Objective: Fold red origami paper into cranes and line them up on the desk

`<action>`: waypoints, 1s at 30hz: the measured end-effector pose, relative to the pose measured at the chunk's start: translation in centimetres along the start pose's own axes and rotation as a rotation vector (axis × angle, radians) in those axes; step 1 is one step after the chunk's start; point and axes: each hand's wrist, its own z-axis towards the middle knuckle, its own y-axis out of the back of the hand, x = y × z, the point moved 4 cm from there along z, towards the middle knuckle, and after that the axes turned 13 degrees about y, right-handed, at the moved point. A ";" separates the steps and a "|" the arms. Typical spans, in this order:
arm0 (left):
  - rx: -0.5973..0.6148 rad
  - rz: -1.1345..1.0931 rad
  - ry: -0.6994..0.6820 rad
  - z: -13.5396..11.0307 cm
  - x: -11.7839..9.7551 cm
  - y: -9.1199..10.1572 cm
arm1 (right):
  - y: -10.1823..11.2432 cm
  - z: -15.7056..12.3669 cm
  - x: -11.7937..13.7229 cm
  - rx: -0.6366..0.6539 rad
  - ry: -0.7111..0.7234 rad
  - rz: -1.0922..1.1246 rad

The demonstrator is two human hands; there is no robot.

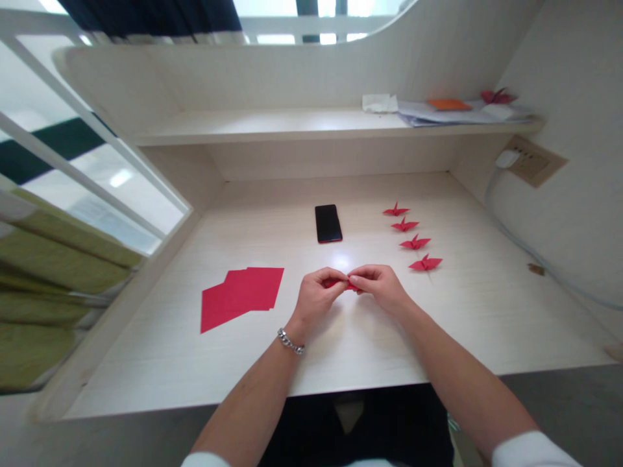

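Between my fingertips is a small folded piece of red paper (351, 286), mostly hidden by the fingers. My left hand (318, 295) pinches its left side, and my right hand (379, 285) pinches it from the right, the two hands nearly touching. Several red paper cranes (415, 242) stand in a slanting row on the desk, beyond and to the right of my right hand. Left of my left hand lie overlapping sheets of red paper (243, 293), flat on the desk.
A black phone (329, 224) lies beyond my hands on the pale desk (160, 363). The shelf (272, 123) above holds papers (418, 115), an orange piece (448, 104) and a red folded paper (498, 97). A white cable (516, 240) runs from the wall socket (535, 162) at right.
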 end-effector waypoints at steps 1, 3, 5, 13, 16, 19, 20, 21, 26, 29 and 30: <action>0.005 -0.006 0.002 0.0 0.0 0.0 | 0.0 0.0 0.0 0.009 0.017 -0.013; 0.013 -0.032 0.012 0.0 0.1 0.0 | 0.2 0.0 0.2 0.019 0.050 -0.046; 0.021 -0.049 0.018 0.1 0.1 0.0 | 0.3 0.1 0.2 0.021 0.075 -0.083; 0.057 -0.110 0.052 0.4 0.5 0.2 | 0.6 -0.1 0.4 0.012 0.134 -0.204; 0.064 -0.093 0.043 0.4 0.6 0.1 | 0.5 -0.2 0.6 0.016 0.141 -0.241; 0.057 -0.048 0.015 0.3 0.5 0.0 | 0.3 -0.2 0.7 0.023 0.136 -0.255; 0.052 -0.040 0.011 0.2 0.5 -0.1 | 0.3 -0.2 0.7 0.030 0.134 -0.261; 0.047 -0.038 0.009 0.2 0.5 -0.1 | 0.2 -0.2 0.7 0.037 0.133 -0.266; 0.036 -0.035 0.011 0.2 0.6 0.0 | 0.1 -0.1 0.5 0.070 0.108 -0.241; 0.028 -0.019 0.000 0.2 0.6 0.1 | 0.0 0.0 0.3 0.065 0.087 -0.225; 0.025 -0.013 -0.002 0.2 0.6 0.1 | 0.0 -0.1 0.3 0.063 0.084 -0.225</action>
